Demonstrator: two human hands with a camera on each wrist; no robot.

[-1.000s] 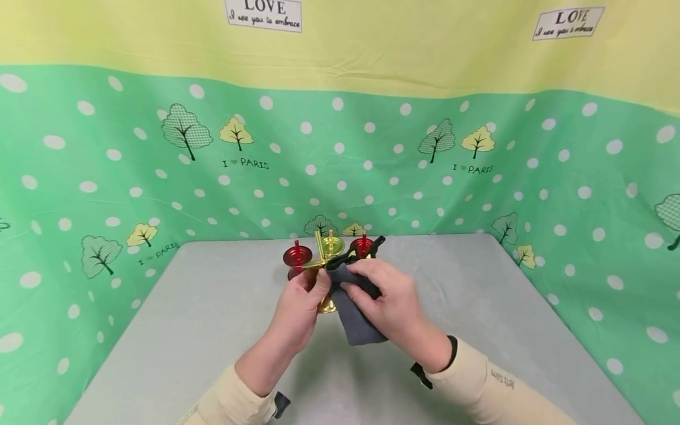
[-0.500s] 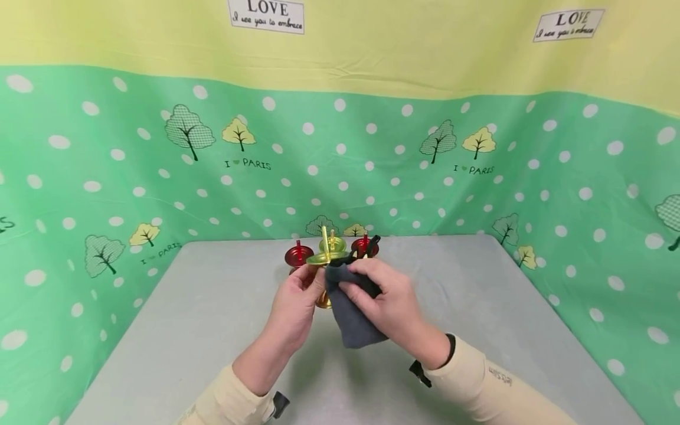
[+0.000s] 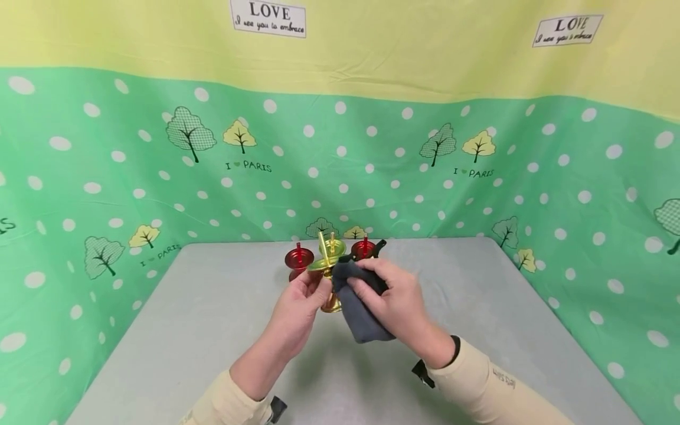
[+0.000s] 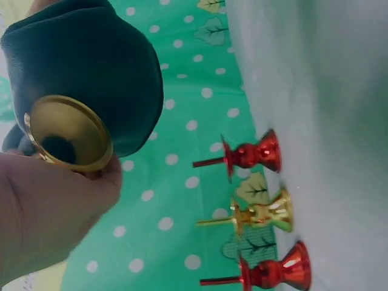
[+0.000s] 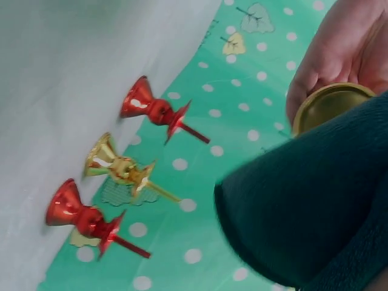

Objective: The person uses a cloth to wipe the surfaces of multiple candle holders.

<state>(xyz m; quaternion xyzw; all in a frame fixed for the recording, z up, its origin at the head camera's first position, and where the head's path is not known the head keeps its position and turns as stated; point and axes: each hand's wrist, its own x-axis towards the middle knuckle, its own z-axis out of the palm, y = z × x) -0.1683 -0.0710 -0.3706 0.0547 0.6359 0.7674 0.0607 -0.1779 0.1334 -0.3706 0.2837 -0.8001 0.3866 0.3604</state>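
A gold candlestick (image 3: 323,264) with a spike is in my left hand (image 3: 298,310), whose thumb and fingers pinch it below its dish. In the left wrist view the hollow underside of its base (image 4: 71,130) faces the camera. My right hand (image 3: 397,298) grips a dark grey cloth (image 3: 363,314). The cloth is up against the candlestick on its right side and hides part of the stem. A black strip (image 3: 379,247) sticks out beyond the right fingers; what it belongs to is unclear.
Behind the hands stand a red candlestick (image 3: 299,258), another gold candlestick (image 3: 333,247) and a second red candlestick (image 3: 364,247) in a row. They stand upright near the back edge of the grey table (image 3: 223,307). A green dotted curtain (image 3: 255,195) hangs behind.
The candlestick in my left hand has tilted back and forth, its spike swinging right and then left. My right hand has shifted the cloth slightly along it, lately to the right.
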